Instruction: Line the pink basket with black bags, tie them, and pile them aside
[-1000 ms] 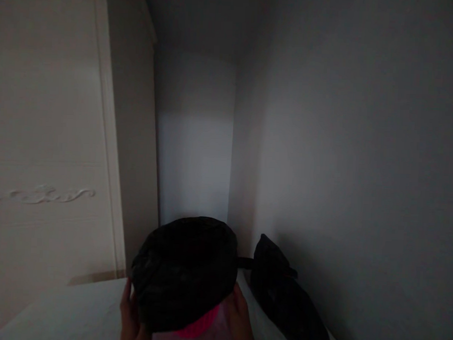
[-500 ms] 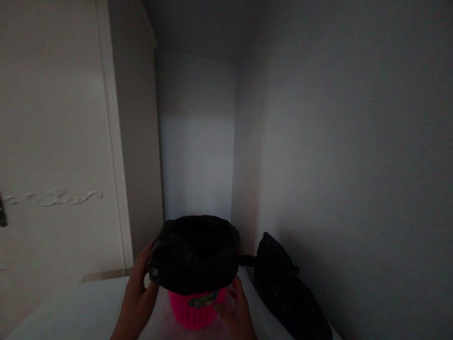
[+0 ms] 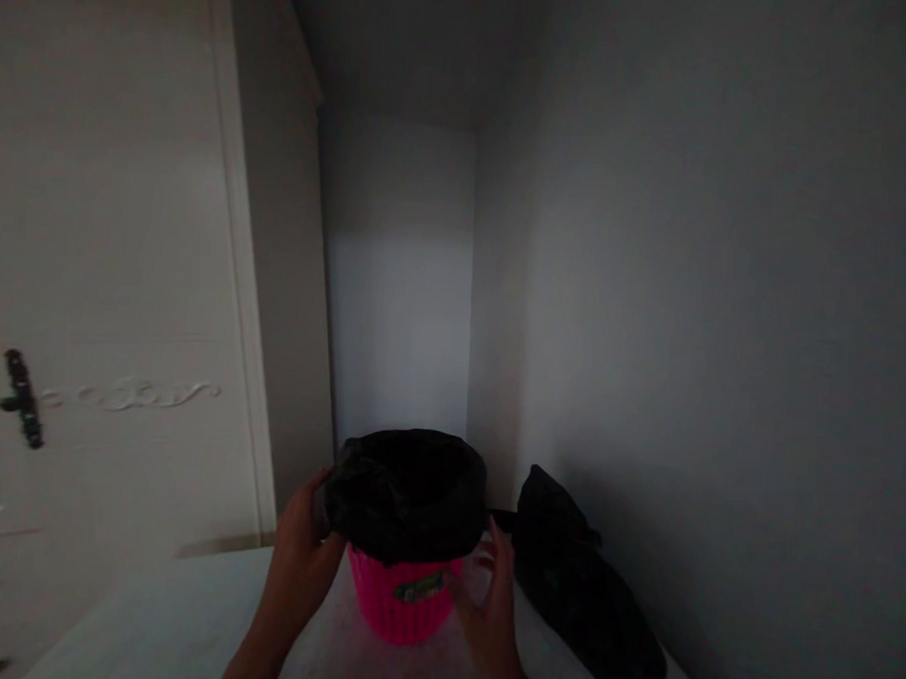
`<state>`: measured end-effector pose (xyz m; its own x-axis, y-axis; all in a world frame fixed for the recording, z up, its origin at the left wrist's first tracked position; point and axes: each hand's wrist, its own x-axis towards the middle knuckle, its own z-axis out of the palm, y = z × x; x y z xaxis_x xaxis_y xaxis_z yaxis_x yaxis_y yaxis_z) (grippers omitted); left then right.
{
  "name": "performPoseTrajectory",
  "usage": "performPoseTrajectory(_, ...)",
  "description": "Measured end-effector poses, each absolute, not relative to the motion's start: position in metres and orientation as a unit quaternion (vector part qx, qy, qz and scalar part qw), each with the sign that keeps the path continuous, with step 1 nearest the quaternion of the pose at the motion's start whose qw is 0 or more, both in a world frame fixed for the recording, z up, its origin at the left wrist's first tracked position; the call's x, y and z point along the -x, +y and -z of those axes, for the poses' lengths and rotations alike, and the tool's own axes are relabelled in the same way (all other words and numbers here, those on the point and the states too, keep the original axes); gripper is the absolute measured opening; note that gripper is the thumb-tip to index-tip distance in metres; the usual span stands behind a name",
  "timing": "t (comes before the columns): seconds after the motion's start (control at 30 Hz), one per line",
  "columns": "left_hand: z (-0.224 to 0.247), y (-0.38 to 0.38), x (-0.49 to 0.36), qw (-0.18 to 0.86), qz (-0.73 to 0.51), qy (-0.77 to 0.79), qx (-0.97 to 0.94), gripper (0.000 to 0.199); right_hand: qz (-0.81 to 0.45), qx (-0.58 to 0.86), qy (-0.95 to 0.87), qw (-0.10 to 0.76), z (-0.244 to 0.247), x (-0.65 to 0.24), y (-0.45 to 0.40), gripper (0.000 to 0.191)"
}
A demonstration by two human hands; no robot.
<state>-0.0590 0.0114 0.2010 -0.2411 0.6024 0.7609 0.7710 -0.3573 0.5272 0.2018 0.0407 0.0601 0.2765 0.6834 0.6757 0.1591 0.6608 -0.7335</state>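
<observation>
Pink slatted plastic bin (image 3: 403,618), one: stands upright on white surface (image 3: 178,613), low in view, between left hand (image 3: 304,543) and right hand (image 3: 490,606). Long axis vertical; mouth pointing up.

Black plastic liner (image 3: 414,536), one: covers the top of the bin, folded outward, hanging around the upper sides.

Left hand: touching the left flank of the liner, fingers and thumb apart around the fold; firmness of pinch impossible to tell.

Right hand: at right front, fingers spread, thumb apart, tip just beside green label (image 3: 419,586); contact too dim to settle.

Key relation: bin inward of both hands, rightward from the left, leftward from the right; left nearer to the liner's fold, right nearer to the label.

Black plastic bundle (image 3: 591,611), one: lies right of right hand, beside grey wall (image 3: 723,341), long axis slanting from far left to near right; dark strip (image 3: 502,519) bridging toward the liner.
</observation>
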Motion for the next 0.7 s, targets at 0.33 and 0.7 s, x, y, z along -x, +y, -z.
performPoseTrajectory(0.33, -0.183, 0.018, 0.047, 0.081, 0.584, -0.559, 0.584, 0.067, -0.024, 0.333, -0.637, 0.695, -0.129, -0.211, 0.029, 0.020)
performPoseTrajectory(0.7, -0.189, 0.016, 0.042, -0.024, 0.616, -0.520, 0.590, 0.061, -0.045, 0.387, -0.617, 0.684, -0.231, -0.224, 0.042, 0.021)
